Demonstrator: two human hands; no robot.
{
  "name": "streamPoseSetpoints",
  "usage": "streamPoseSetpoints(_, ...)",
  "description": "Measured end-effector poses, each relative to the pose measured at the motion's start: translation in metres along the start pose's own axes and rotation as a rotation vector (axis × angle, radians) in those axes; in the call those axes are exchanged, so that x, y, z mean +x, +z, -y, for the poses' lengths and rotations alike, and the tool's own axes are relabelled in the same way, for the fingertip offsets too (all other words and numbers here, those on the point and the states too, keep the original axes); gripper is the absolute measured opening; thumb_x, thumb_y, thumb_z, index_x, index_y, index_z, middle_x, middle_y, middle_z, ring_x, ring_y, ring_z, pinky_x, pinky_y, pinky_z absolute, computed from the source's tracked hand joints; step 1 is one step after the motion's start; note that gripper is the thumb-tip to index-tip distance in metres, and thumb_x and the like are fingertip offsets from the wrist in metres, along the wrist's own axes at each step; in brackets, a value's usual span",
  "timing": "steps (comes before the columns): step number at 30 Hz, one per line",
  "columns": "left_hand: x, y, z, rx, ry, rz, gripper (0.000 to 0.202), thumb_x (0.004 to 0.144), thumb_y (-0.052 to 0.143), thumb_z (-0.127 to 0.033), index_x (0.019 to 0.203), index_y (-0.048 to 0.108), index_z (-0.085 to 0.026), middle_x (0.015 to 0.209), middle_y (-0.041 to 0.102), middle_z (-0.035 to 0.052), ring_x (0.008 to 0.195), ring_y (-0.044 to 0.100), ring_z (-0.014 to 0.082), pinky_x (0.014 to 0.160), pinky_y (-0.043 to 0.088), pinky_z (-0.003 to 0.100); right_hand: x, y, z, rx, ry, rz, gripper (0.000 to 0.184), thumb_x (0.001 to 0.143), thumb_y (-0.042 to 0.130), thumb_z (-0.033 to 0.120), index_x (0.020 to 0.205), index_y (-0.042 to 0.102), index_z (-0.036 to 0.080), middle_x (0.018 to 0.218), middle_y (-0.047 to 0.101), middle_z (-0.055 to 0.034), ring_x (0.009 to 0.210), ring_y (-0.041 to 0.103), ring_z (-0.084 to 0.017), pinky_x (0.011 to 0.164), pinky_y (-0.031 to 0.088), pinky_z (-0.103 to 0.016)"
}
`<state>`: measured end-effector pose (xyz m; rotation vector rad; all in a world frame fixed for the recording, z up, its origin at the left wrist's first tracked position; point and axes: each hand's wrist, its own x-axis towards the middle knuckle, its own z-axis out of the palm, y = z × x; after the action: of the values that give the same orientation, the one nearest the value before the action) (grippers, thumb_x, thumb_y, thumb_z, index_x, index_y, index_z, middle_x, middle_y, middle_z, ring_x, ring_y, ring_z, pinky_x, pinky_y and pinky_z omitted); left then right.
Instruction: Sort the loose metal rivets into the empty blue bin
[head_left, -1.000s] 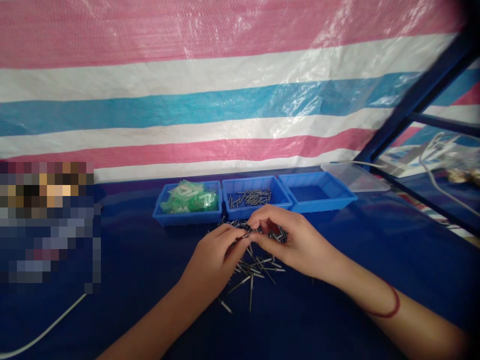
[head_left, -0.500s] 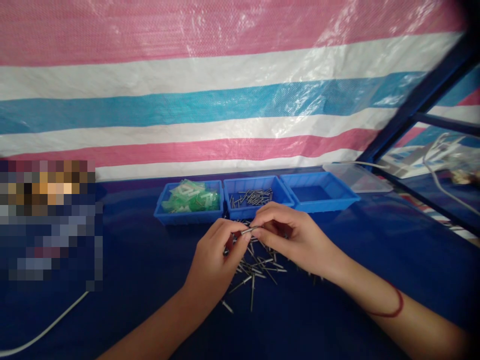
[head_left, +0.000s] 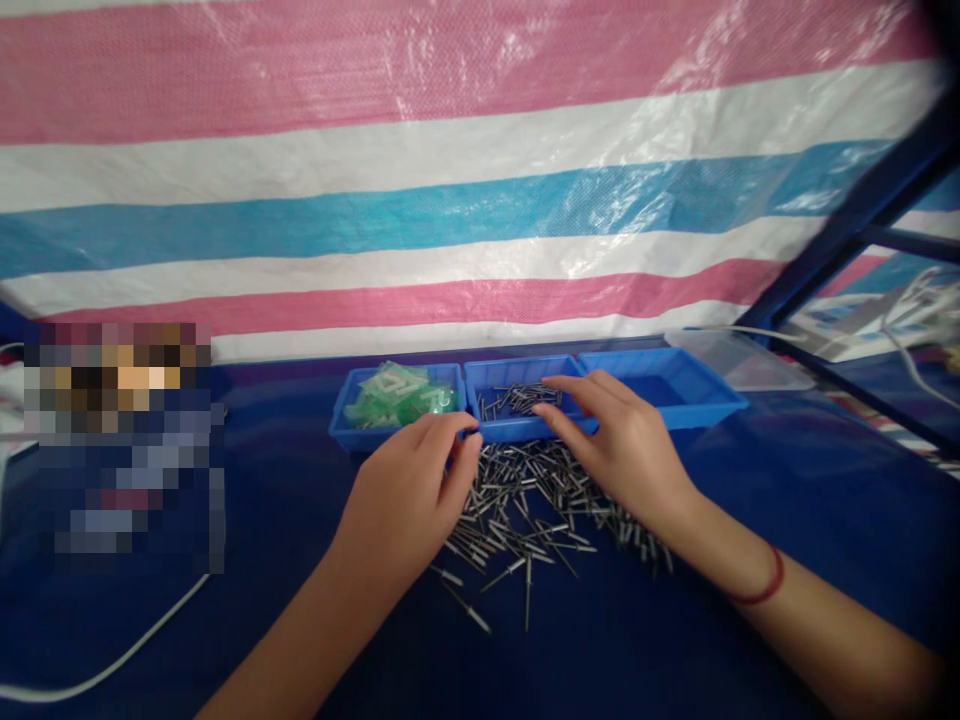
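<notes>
A pile of small metal pins (head_left: 525, 500) lies loose on the blue table cloth between my hands. My left hand (head_left: 401, 505) rests at the pile's left edge with its fingers curled and the fingertips pressed together; what they hold is hidden. My right hand (head_left: 622, 440), with a red band on the wrist, stretches forward, fingers out flat over the front edge of the middle blue tray (head_left: 504, 366). That tray holds more pins (head_left: 517, 398). Nothing shows in the right hand.
A blue tray (head_left: 343, 428) of green plastic parts (head_left: 394, 392) stands left of the middle one, and a blue tray (head_left: 679, 408) with nothing visible in it to the right. Behind are a clear lid (head_left: 739, 360) and a striped tarp (head_left: 450, 200). A white cable (head_left: 112, 662) runs at the lower left.
Both hands were pinching one pin together above the pile. They have parted: the right hand has reached forward to the middle tray, and the left has dropped to the pile's edge.
</notes>
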<state>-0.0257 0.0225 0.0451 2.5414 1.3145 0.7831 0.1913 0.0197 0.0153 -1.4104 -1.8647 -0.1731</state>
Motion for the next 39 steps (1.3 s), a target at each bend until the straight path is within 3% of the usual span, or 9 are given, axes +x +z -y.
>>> streamPoseSetpoints(2, 0.000, -0.009, 0.003, 0.113, -0.064, 0.121, 0.021, 0.094, 0.040, -0.024, 0.101, 0.059, -0.020, 0.092, 0.067, 0.0048, 0.086, 0.064, 0.0208, 0.077, 0.046, 0.031, -0.003, 0.001, 0.008, 0.029, -0.095, 0.072, 0.026, 0.090, 0.052, 0.028, 0.105, 0.064, 0.012, 0.081, 0.062, -0.0079, 0.074, 0.058, -0.019, 0.069, 0.048, -0.034)
streamPoseSetpoints(6, -0.005, -0.019, 0.007, 0.235, -0.154, 0.374, 0.019, 0.091, 0.043, -0.022, 0.095, 0.061, -0.020, 0.081, 0.069, 0.0051, 0.076, 0.068, 0.0224, 0.065, 0.046, 0.029, -0.012, 0.005, 0.030, 0.087, -0.354, 0.379, 0.029, 0.089, 0.053, 0.028, 0.115, 0.061, 0.017, 0.101, 0.064, -0.0095, 0.088, 0.058, -0.021, 0.078, 0.049, -0.038)
streamPoseSetpoints(8, -0.008, -0.021, 0.008, 0.235, -0.164, 0.448, 0.016, 0.089, 0.046, -0.021, 0.094, 0.061, -0.020, 0.080, 0.069, 0.0061, 0.073, 0.068, 0.0232, 0.062, 0.045, 0.028, -0.015, 0.007, 0.036, 0.066, -0.409, 0.496, 0.032, 0.088, 0.055, 0.031, 0.117, 0.059, 0.019, 0.110, 0.062, -0.0097, 0.095, 0.056, -0.023, 0.081, 0.048, -0.041)
streamPoseSetpoints(14, -0.014, -0.020, 0.013, 0.114, -0.150, 0.518, 0.013, 0.079, 0.062, -0.021, 0.092, 0.063, -0.021, 0.079, 0.068, 0.0044, 0.070, 0.066, 0.0228, 0.058, 0.042, 0.027, -0.018, 0.003, 0.027, 0.091, -0.356, 0.598, 0.020, 0.092, 0.046, 0.018, 0.094, 0.066, 0.017, 0.092, 0.064, -0.0081, 0.086, 0.057, -0.020, 0.078, 0.048, -0.037)
streamPoseSetpoints(21, -0.013, -0.016, 0.016, 0.058, -0.150, 0.547, 0.012, 0.077, 0.065, -0.014, 0.087, 0.063, -0.021, 0.076, 0.065, 0.0016, 0.070, 0.064, 0.0202, 0.058, 0.040, 0.025, -0.018, -0.004, 0.018, 0.076, -0.317, 0.692, 0.019, 0.090, 0.046, 0.012, 0.090, 0.064, 0.018, 0.088, 0.062, -0.0068, 0.083, 0.056, -0.020, 0.074, 0.047, -0.036)
streamPoseSetpoints(27, -0.011, -0.013, 0.019, 0.054, -0.152, 0.574, 0.010, 0.080, 0.062, -0.015, 0.089, 0.061, -0.021, 0.077, 0.065, 0.0016, 0.071, 0.063, 0.0200, 0.060, 0.041, 0.025, -0.013, -0.010, 0.012, 0.104, -0.293, 0.665, 0.020, 0.087, 0.047, 0.009, 0.092, 0.064, 0.018, 0.088, 0.063, -0.0067, 0.083, 0.057, -0.019, 0.073, 0.047, -0.035)
streamPoseSetpoints(32, -0.013, -0.016, 0.023, 0.011, -0.108, 0.529, 0.021, 0.081, 0.063, -0.025, 0.102, 0.061, -0.023, 0.091, 0.065, 0.0033, 0.082, 0.063, 0.0210, 0.070, 0.046, 0.029, -0.009, -0.040, 0.017, 0.116, -0.266, 0.547, 0.017, 0.090, 0.048, 0.021, 0.094, 0.064, 0.020, 0.090, 0.065, -0.0074, 0.083, 0.060, -0.020, 0.073, 0.048, -0.035)
streamPoseSetpoints(36, -0.028, -0.018, 0.025, -0.011, 0.004, 0.458, 0.055, 0.073, 0.072, -0.040, 0.124, 0.054, -0.030, 0.122, 0.056, 0.0062, 0.111, 0.054, 0.0278, 0.092, 0.046, 0.040, -0.047, -0.056, 0.035, 0.136, -0.335, 0.520, 0.020, 0.088, 0.054, 0.037, 0.097, 0.064, 0.022, 0.084, 0.068, -0.0062, 0.071, 0.062, -0.019, 0.062, 0.050, -0.030)
streamPoseSetpoints(39, -0.048, -0.007, 0.026, 0.014, 0.098, 0.415, 0.086, 0.064, 0.072, -0.058, 0.139, 0.037, -0.034, 0.147, 0.031, 0.0100, 0.129, 0.035, 0.0383, 0.098, 0.042, 0.053, -0.099, -0.045, 0.047, 0.082, -0.367, 0.412, 0.022, 0.094, 0.043, 0.034, 0.098, 0.064, 0.029, 0.076, 0.070, -0.0003, 0.061, 0.062, -0.017, 0.064, 0.051, -0.030)
